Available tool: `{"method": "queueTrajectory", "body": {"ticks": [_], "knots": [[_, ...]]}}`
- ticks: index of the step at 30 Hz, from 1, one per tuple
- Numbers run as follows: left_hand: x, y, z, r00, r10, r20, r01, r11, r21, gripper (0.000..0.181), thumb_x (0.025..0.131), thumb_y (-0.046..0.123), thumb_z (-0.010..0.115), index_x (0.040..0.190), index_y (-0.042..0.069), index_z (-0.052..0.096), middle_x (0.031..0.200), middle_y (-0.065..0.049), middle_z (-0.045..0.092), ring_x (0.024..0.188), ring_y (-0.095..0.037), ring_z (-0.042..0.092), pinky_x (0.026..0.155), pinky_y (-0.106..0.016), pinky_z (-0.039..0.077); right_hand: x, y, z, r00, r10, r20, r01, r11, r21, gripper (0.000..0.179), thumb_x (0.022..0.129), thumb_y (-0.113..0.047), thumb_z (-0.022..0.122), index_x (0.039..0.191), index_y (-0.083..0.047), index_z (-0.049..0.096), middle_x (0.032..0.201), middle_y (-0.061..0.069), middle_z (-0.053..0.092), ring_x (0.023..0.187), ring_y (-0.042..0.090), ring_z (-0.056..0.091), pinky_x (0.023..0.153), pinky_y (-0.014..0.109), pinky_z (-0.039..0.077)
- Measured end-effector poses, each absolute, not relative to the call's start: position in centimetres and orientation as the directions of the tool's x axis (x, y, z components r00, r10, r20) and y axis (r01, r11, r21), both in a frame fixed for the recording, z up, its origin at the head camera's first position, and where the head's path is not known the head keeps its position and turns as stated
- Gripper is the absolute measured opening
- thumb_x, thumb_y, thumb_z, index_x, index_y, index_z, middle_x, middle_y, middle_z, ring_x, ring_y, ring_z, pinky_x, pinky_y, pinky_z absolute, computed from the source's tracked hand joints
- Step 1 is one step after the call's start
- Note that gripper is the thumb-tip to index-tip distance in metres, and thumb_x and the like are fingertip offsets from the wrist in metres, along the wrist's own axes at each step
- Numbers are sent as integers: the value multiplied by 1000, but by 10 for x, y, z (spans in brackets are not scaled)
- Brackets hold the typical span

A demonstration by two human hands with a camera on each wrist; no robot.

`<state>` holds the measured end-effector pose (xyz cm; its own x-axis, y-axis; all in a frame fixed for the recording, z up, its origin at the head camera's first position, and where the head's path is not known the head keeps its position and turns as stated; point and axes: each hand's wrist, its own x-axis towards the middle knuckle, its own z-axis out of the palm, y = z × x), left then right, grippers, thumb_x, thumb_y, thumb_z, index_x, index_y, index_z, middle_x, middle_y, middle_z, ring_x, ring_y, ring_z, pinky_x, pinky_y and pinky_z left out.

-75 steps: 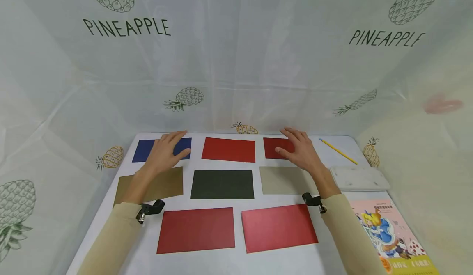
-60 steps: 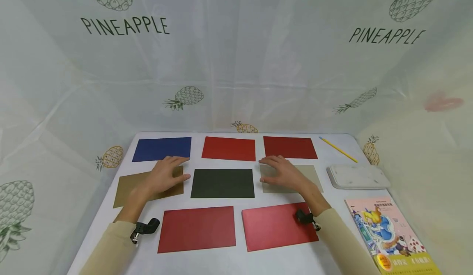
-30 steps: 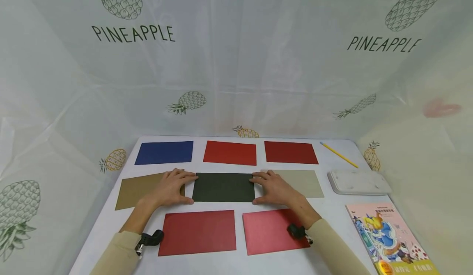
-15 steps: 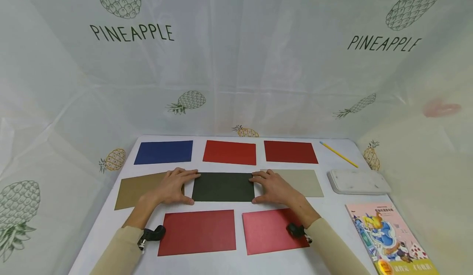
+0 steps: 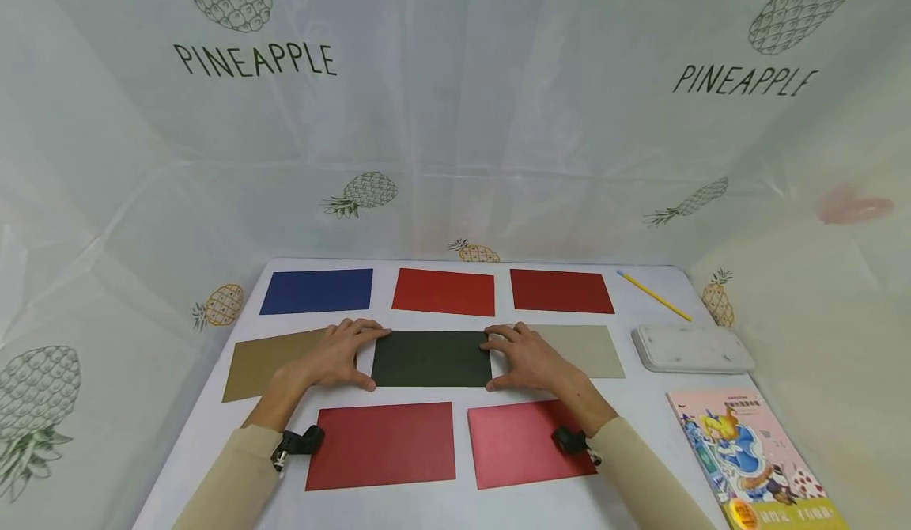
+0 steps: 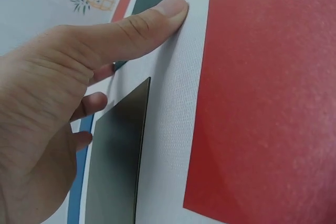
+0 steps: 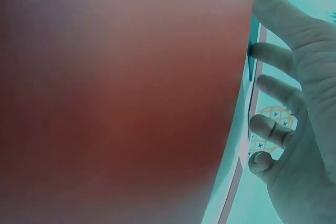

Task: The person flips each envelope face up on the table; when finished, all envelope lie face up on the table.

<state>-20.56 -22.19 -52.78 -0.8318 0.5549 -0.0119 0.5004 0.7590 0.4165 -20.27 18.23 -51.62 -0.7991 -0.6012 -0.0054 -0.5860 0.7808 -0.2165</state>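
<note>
- the green card [image 5: 431, 359] lies flat in the middle of the white table [image 5: 463, 508], between the two hands.
- the left hand [image 5: 338, 357] is spread wide at the green card's left end: forefinger tip at the far corner, thumb tip by the near corner. whether the thumb presses on it, i cannot tell.
- the right hand [image 5: 530, 360] is spread at the right end, forefinger at the side edge near the far corner and thumb by the near one; its other fingers bend loosely. i cannot tell how firmly it touches.
- the brown card [image 5: 266, 362] lies left of the green card, its right end partly behind the left hand.
- the beige card [image 5: 587, 352] lies to the right, its left part hidden by the right hand.
- along the far edge, from left to right, are the blue card [image 5: 316, 291], the bright red card [image 5: 443, 293] and the dark red card [image 5: 562, 291].
- nearest the person are two more: the front left red card [image 5: 384, 444] and the front right red card [image 5: 515, 447], the latter partly under the right forearm.
- at the table's right side, from far to near: a yellow pencil [image 5: 655, 296] lying aslant, a flat pale case [image 5: 693, 348] and a pink-covered book [image 5: 754, 459].
- a pale cloth [image 5: 455, 119] printed with pineapples hangs behind the table.
</note>
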Motion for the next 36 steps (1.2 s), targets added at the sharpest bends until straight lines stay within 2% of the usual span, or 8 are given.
{"method": "queueTrajectory", "body": {"ticks": [8,14,20,25,36], "knots": [[-207,-218,-526,-839,541,-59,460,763,454,100,65,43,92,152,29,45,143,-4,44,134,-31,37,108,-63,27,-204,179,-515,-809,-587,-24,-569,793,-218,71,71,-61,84,130,-25,67,146,-1,53,124,23,50,99,48,44],[-205,-223,-522,-829,553,-80,440,735,515,84,72,31,89,147,32,51,136,0,50,130,-26,39,108,-60,27,-203,176,-512,-806,-591,-30,-572,790,-220,69,72,-60,83,128,-23,68,145,1,54,125,25,52,98,49,45],[-207,-227,-522,-816,578,4,477,669,570,65,81,23,84,140,27,59,128,0,57,115,-18,46,95,-50,31,-202,177,-512,-815,-578,-43,-554,798,-238,68,73,-57,84,129,-22,67,146,1,52,128,26,50,99,50,45],[-207,-227,-524,-814,577,63,502,645,575,53,85,18,81,135,23,65,124,-2,60,104,-20,50,89,-47,34,-200,178,-513,-815,-576,-69,-543,799,-258,71,74,-57,82,133,-21,66,150,2,50,136,32,45,103,53,43],[-205,-226,-530,-820,555,140,517,614,596,44,86,14,80,129,20,69,118,-2,65,106,-19,55,86,-43,41,-197,181,-512,-811,-581,-58,-547,791,-273,72,74,-54,84,135,-21,66,151,2,49,134,33,46,101,53,45]]}}
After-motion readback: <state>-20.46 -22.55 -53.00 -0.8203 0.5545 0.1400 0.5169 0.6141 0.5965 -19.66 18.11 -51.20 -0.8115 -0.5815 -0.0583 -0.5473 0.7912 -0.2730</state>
